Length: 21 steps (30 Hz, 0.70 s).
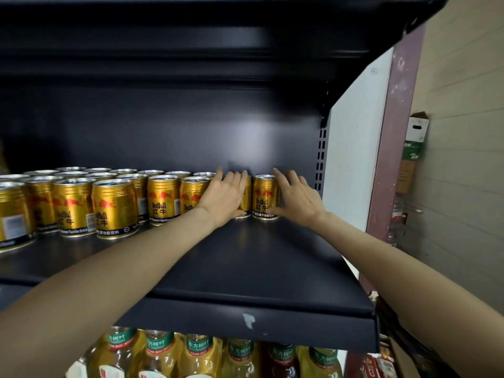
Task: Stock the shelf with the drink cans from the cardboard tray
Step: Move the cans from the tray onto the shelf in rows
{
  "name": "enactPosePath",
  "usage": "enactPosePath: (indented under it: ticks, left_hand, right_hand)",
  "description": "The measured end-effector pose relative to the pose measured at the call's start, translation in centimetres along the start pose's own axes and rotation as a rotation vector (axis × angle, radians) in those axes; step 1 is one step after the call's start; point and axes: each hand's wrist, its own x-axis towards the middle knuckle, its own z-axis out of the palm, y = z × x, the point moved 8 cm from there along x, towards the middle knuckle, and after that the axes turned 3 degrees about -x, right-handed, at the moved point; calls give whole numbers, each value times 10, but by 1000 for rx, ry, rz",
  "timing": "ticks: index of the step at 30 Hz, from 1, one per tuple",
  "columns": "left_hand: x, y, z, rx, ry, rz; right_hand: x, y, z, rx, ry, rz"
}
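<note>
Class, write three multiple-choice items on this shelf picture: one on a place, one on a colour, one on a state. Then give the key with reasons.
1. Where on the shelf does the can by the right hand stand?
A. at the back, right end of the row
B. at the front edge
C. on the shelf below

2. What colour are the cans?
A. blue
B. gold
C. white

3. How does the left hand lie?
A. clenched in a fist
B. hanging off the shelf
C. fingers spread over a can

Key: 1 A, no cans stand to its right; 2 B, gold bodies with red bulls; 3 C, the open fingers cover the can.
</note>
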Motion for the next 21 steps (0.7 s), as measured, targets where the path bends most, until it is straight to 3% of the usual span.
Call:
enactPosePath:
  ticks: [7, 21]
  left_hand:
    - [0, -2, 3, 58, -1, 32]
    - [-4, -18, -1, -3, 46, -46]
  right_hand:
    - [6, -7, 0, 168, -6, -39]
    - [7, -20, -3, 133, -8, 16]
